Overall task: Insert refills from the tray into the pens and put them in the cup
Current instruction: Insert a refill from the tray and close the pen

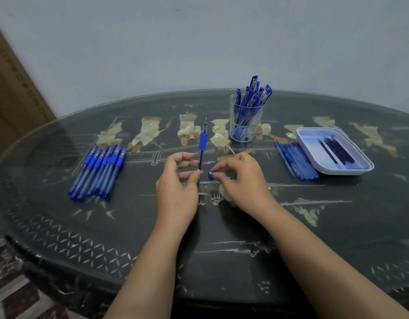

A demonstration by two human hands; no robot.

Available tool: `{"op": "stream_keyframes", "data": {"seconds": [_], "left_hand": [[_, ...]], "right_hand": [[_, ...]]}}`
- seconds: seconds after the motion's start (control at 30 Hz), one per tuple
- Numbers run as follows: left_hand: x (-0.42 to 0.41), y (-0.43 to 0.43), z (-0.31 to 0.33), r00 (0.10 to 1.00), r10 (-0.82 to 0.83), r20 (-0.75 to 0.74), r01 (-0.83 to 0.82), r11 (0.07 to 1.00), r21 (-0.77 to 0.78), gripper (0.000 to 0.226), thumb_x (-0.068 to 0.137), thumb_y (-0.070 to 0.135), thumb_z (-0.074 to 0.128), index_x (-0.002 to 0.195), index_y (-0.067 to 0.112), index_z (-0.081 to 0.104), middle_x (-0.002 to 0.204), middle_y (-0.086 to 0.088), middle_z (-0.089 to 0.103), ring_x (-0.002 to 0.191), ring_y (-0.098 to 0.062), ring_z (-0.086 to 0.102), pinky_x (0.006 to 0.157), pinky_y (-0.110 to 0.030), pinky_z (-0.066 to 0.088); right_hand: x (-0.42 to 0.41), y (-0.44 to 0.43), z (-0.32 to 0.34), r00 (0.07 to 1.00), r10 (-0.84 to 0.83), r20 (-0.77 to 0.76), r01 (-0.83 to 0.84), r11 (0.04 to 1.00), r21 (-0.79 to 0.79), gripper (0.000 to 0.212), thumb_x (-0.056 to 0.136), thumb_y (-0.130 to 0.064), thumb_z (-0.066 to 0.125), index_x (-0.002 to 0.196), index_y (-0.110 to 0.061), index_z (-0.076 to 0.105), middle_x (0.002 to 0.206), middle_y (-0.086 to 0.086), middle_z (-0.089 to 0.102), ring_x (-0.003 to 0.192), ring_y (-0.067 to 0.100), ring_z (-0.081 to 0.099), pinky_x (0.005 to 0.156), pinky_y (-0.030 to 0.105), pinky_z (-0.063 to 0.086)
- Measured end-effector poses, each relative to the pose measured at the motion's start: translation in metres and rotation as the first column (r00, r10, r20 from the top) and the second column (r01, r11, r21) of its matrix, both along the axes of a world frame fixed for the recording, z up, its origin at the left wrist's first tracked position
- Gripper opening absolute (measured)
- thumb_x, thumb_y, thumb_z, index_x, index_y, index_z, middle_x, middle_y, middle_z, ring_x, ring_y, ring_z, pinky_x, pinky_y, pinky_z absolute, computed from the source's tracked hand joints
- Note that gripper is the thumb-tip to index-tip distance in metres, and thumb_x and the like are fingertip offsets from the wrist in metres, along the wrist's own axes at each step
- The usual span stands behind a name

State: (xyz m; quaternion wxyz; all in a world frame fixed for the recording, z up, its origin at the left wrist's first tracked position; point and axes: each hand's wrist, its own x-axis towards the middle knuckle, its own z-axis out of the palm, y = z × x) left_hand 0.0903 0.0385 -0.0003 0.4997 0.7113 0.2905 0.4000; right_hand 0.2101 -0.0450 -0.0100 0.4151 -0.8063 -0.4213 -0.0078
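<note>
A: How far along is the person?
B: Many finished pens stand in the cup. A pile of pens waits on the left, and refills remain in the tray.
A: And the hands?
B: The left hand pinches 1 pen upright, and the right hand pinches a small blue cap beside it. The way to the cup looks open.

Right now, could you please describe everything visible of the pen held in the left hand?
The slim blue plastic pen stands nearly upright, uncapped, its fine metal tip pointing up. A solid blue grip sleeve sits below the tip; the barrel beneath looks dark. The left hand pinches its lower barrel above the dark glass-topped table.
</note>
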Motion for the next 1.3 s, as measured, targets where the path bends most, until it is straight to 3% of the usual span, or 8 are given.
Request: {"op": "stream_keyframes", "data": {"seconds": [0.07,0.13,0.27,0.4,0.63,0.97,1.13,1.3], "left_hand": [[0.002,-0.003,-0.004,1.0,-0.024,0.007,0.024,1.0,0.0,0.04,0.088,-0.006,0.063,0.101,0.031,0.057,0.095,0.009,0.067,0.08,-0.005,0.068,0.074,-0.019,0.053],[0.004,-0.006,-0.007,0.999,-0.051,0.011,0.051,0.999,0.002,0.041,0.088,-0.009,0.061,0.102,0.029,0.061,0.097,0.009,0.067,0.078,-0.005,0.068,0.075,-0.016,0.051],[0.007,-0.009,-0.009,0.996,-0.089,-0.011,0.089,0.995,0.043,0.039,0.088,-0.01,0.059,0.101,0.027,0.064,0.099,0.01,0.066,0.079,-0.003,0.065,0.073,-0.011,0.048],[0.007,-0.01,-0.011,0.992,-0.123,-0.042,0.126,0.988,0.09,0.038,0.088,-0.01,0.058,0.102,0.026,0.065,0.102,0.01,0.067,0.084,-0.003,0.063,0.072,-0.007,0.045],[0.009,-0.008,-0.013,0.986,-0.141,-0.092,0.155,0.973,0.168,0.036,0.087,-0.01,0.059,0.1,0.023,0.068,0.1,0.016,0.066,0.088,0.0,0.062,0.072,-0.006,0.045],[0.01,-0.007,-0.014,0.985,-0.151,-0.08,0.162,0.974,0.158,0.038,0.086,-0.011,0.06,0.101,0.023,0.068,0.1,0.016,0.066,0.086,-0.001,0.062,0.071,-0.005,0.043],[0.011,-0.006,-0.015,0.985,-0.154,-0.083,0.166,0.972,0.165,0.037,0.086,-0.012,0.059,0.101,0.02,0.068,0.101,0.014,0.066,0.084,-0.002,0.062,0.07,-0.005,0.043],[0.01,-0.006,-0.015,0.985,-0.153,-0.077,0.165,0.969,0.182,0.037,0.085,-0.012,0.059,0.101,0.02,0.068,0.101,0.014,0.065,0.085,-0.004,0.062,0.071,-0.006,0.045]], "right_hand": [[0.001,-0.005,0.016,0.96,-0.018,-0.281,0.049,0.993,0.105,0.011,0.086,-0.018,0.071,0.082,-0.027,0.068,0.086,-0.003,0.066,0.082,0.009,0.06,0.08,0.024,0.048],[0.0,-0.013,0.031,0.88,0.027,-0.474,0.102,0.964,0.244,0.011,0.089,-0.012,0.068,0.084,-0.022,0.067,0.084,0.001,0.072,0.082,0.014,0.07,0.083,0.036,0.057],[-0.003,-0.027,0.055,0.778,0.182,-0.601,0.109,0.904,0.414,0.007,0.093,-0.002,0.061,0.096,-0.007,0.065,0.091,0.01,0.075,0.085,0.017,0.073,0.083,0.035,0.059],[0.0,-0.035,0.074,0.744,0.238,-0.624,0.126,0.867,0.482,0.007,0.095,-0.004,0.057,0.096,-0.008,0.062,0.091,0.008,0.076,0.087,0.022,0.074,0.078,0.033,0.06],[0.004,-0.038,0.081,0.759,0.204,-0.619,0.087,0.91,0.406,0.007,0.096,-0.006,0.056,0.099,-0.01,0.061,0.092,0.011,0.075,0.081,0.026,0.074,0.073,0.037,0.062],[0.009,-0.04,0.082,0.717,0.253,-0.649,0.071,0.9,0.43,0.006,0.097,-0.006,0.053,0.097,-0.008,0.058,0.093,0.019,0.072,0.083,0.032,0.073,0.073,0.039,0.062],[0.013,-0.039,0.075,0.786,0.214,-0.58,-0.029,0.95,0.311,0.009,0.095,0.0,0.056,0.097,-0.006,0.062,0.098,0.023,0.07,0.086,0.027,0.073,0.074,0.037,0.061],[0.014,-0.039,0.073,0.835,0.163,-0.525,-0.041,0.971,0.235,0.004,0.093,-0.005,0.06,0.097,-0.006,0.062,0.087,0.014,0.073,0.079,0.025,0.074,0.073,0.042,0.061]]}}
